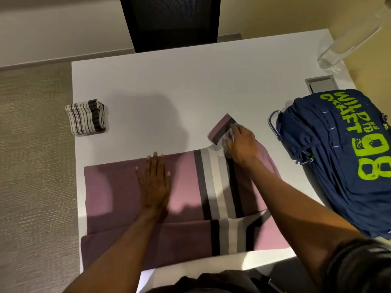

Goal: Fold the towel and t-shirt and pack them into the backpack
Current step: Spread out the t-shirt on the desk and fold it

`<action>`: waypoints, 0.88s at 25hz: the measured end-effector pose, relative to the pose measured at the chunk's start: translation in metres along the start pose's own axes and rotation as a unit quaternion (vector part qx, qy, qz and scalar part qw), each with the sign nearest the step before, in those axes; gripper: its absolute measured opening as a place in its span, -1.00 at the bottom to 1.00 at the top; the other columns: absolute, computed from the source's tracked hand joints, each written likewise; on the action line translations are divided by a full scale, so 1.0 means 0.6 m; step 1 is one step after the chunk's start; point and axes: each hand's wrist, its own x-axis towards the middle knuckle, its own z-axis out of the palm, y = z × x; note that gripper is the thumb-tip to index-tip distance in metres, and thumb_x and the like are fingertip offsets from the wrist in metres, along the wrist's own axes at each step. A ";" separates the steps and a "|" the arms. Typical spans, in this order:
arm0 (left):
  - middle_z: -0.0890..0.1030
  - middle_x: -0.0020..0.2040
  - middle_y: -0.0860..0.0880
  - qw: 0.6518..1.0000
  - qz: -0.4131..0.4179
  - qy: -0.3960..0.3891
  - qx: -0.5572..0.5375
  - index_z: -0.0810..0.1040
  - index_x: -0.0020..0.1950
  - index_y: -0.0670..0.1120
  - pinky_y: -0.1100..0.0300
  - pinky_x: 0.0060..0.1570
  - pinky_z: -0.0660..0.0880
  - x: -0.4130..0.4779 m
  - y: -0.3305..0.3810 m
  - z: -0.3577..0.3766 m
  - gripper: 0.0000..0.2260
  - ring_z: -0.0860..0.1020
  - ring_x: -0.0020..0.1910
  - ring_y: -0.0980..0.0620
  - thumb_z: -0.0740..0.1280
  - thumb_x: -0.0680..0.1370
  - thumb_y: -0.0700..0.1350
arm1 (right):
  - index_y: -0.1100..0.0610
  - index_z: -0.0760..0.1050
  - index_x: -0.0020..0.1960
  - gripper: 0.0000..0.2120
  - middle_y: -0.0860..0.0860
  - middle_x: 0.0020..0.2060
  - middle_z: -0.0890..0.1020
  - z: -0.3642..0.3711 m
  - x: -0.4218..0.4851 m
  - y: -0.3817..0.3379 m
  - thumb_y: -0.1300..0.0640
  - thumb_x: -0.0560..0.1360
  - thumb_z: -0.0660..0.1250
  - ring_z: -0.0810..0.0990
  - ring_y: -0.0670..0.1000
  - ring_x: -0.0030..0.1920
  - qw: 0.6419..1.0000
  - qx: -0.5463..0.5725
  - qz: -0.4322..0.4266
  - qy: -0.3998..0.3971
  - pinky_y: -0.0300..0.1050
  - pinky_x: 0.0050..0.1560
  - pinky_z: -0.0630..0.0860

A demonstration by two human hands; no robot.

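Note:
A mauve t-shirt (118,193) with grey, white and black stripes lies partly folded on the white table (190,87), near its front edge. My left hand (154,185) lies flat on it with fingers spread. At the shirt's far right corner my right hand (241,144) pinches the striped sleeve (220,129), which sticks out onto the table. A folded white towel (85,116) with dark stripes sits at the table's left edge. A navy backpack (342,161) with lime-green lettering lies on the right side.
A black chair (171,22) stands behind the far edge of the table. A clear bottle (347,39) stands at the far right corner, near a grey cable hatch (321,84). Carpet lies left of the table.

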 end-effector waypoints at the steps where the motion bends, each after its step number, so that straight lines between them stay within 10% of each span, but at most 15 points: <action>1: 0.14 0.69 -0.09 1.000 0.023 0.002 -0.002 0.19 0.67 -0.09 -0.39 0.56 -0.01 0.023 0.022 0.002 -0.47 0.07 0.68 -0.10 0.11 0.69 -0.01 | 0.20 0.37 0.51 -0.53 0.19 0.39 0.52 -0.003 0.042 -0.006 0.03 0.66 0.24 0.51 0.24 0.34 1.000 -0.003 0.000 -0.004 0.12 0.41 0.38; 11: 0.39 0.57 -0.07 0.995 0.090 -0.018 -0.045 0.43 0.51 -0.04 -0.20 0.53 0.23 0.126 0.163 0.008 -0.58 0.35 0.57 -0.05 0.33 0.66 -0.01 | 0.14 0.56 0.24 -0.77 0.14 0.14 0.62 0.011 0.201 0.015 0.17 0.61 0.29 0.55 0.21 0.19 0.993 -0.098 0.016 -0.067 0.11 0.25 0.36; 18: 0.43 0.55 -0.05 0.954 0.123 -0.214 -0.171 0.08 0.68 0.05 -0.15 0.59 0.17 0.282 0.318 -0.033 -0.22 0.42 0.51 -0.08 0.46 0.59 -0.02 | 0.11 0.60 0.01 -0.94 0.01 -0.08 0.71 -0.096 0.132 0.067 0.22 0.55 0.42 0.65 0.11 -0.03 0.982 0.114 -0.136 -0.058 0.16 0.09 0.53; 22: 0.68 0.04 -0.09 0.938 0.176 -0.255 -0.157 0.60 0.27 -0.08 0.06 0.03 0.52 0.316 0.325 -0.040 -0.69 0.65 0.00 -0.18 0.47 0.56 -0.05 | 0.13 0.62 0.00 -0.96 0.00 -0.09 0.70 -0.132 0.084 0.108 0.23 0.58 0.40 0.62 0.05 -0.05 0.982 0.152 -0.114 -0.013 0.04 0.04 0.53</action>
